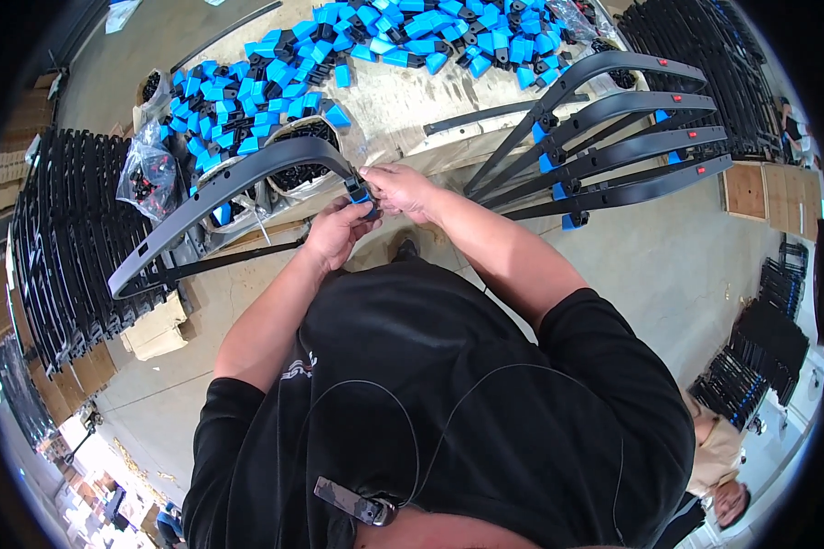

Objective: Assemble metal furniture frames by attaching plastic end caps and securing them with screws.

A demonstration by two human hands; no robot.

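My left hand (335,231) and my right hand (401,189) meet at the end of a long curved black plastic bar (220,188) that sweeps away to the left. Both hands pinch a small blue and black clip (361,193) at that end of the bar. A thin straight black rod (238,259) runs under the bar toward my left hand. A heap of the same blue and black clips (357,46) lies on the worktable (403,114) beyond my hands.
Several finished curved bars with blue clips (613,137) fan out to the right. Round tubs of small black parts (302,169) and a bag of parts (151,174) stand at the table's edge. Stacks of black bars (64,238) fill the left, cardboard boxes (160,334) below. Another person (718,457) sits lower right.
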